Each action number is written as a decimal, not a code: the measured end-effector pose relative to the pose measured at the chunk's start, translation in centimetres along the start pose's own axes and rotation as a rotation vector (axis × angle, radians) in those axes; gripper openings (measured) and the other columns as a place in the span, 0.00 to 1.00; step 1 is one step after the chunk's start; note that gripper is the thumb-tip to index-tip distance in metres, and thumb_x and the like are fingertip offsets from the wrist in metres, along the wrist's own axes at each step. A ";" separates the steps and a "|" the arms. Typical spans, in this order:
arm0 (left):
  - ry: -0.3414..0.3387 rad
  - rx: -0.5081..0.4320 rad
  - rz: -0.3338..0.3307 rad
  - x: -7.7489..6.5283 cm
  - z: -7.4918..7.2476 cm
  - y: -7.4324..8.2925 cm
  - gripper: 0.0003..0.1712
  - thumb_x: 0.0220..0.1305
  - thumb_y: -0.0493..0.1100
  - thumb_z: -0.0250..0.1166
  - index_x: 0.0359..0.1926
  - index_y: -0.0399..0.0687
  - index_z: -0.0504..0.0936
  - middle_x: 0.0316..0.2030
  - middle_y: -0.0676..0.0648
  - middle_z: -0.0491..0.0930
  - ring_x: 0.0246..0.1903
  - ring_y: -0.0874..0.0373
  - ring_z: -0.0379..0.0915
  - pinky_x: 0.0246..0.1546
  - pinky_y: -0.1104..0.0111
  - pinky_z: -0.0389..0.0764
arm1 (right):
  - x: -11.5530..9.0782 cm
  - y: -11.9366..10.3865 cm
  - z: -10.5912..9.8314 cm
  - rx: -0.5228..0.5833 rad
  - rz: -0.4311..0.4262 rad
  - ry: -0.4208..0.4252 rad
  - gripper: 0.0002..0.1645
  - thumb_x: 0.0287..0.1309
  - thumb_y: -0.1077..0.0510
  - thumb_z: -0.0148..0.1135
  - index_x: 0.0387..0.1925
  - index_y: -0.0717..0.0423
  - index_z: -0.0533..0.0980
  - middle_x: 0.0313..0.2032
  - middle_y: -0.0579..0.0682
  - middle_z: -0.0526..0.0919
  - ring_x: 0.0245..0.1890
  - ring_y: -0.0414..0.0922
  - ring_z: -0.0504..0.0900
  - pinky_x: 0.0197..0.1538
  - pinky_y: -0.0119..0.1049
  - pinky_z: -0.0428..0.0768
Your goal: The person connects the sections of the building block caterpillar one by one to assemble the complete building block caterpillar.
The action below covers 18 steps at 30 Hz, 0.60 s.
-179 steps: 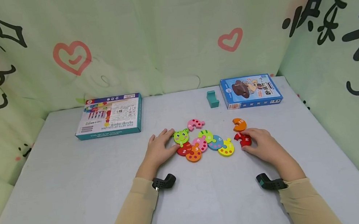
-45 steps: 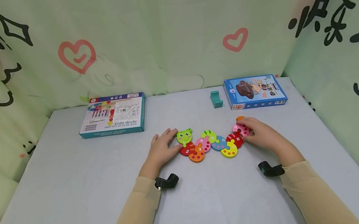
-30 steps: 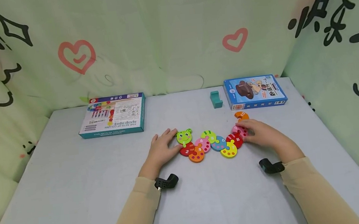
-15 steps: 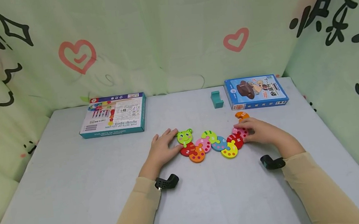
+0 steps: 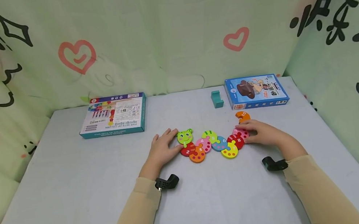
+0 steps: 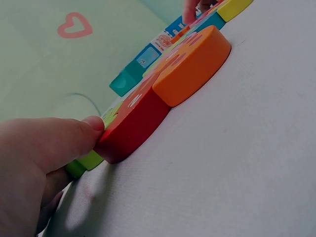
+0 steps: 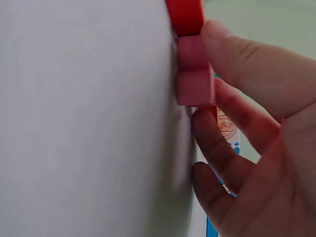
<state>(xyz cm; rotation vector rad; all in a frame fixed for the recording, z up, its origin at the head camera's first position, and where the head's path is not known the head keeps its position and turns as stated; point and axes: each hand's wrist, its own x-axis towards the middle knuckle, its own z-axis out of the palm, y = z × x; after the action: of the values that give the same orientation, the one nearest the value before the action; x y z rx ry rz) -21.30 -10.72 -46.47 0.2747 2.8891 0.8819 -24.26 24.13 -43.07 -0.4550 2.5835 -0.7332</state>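
Observation:
A caterpillar number puzzle of bright joined pieces curves across the table in the head view. My left hand [image 5: 162, 149] holds its green smiling head [image 5: 184, 137] from the left, thumb at the seam with the red 2 piece [image 6: 136, 116]. After it come the orange 3 [image 5: 197, 155], pink, green, blue and yellow pieces, then the red 8 [image 5: 236, 141]. At the right end my right hand [image 5: 262, 132] pinches the pink spotted piece [image 7: 194, 88] between thumb and fingers, against the red 8. Just behind those fingers lies a separate orange 10 piece [image 5: 242, 116].
A white and teal bead game box [image 5: 114, 116] lies at the back left. A blue picture box [image 5: 256, 92] lies at the back right, with a small teal block [image 5: 217, 99] beside it. A green curtain [image 5: 158, 37] hangs behind the table.
The red 8 has joined the chain. The pink piece has gone from behind the chain to its right end, and the orange 10 has shifted back. Lately my right hand barely moves.

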 end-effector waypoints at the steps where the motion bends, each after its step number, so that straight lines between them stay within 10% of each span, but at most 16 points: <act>1: 0.000 0.000 0.000 0.0 0.0 0.0 0.36 0.56 0.58 0.58 0.65 0.55 0.63 0.64 0.51 0.64 0.68 0.57 0.51 0.69 0.52 0.40 | -0.1 0.0 -0.1 0.002 0.005 0.022 0.33 0.54 0.53 0.60 0.62 0.52 0.65 0.61 0.63 0.62 0.61 0.62 0.57 0.56 0.60 0.68; 18: 0.000 -0.003 -0.005 0.0 0.1 -0.2 0.36 0.56 0.58 0.59 0.65 0.56 0.63 0.65 0.51 0.63 0.67 0.57 0.51 0.69 0.53 0.40 | 1.4 0.9 -1.0 -0.110 0.024 0.100 0.29 0.58 0.57 0.55 0.61 0.59 0.65 0.60 0.63 0.58 0.59 0.64 0.53 0.55 0.62 0.67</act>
<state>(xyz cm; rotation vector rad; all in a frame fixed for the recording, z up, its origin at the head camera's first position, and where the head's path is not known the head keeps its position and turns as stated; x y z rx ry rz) -21.36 -10.79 -46.67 0.2670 2.8869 0.8850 -26.08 24.68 -43.21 -0.4305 2.7283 -0.6231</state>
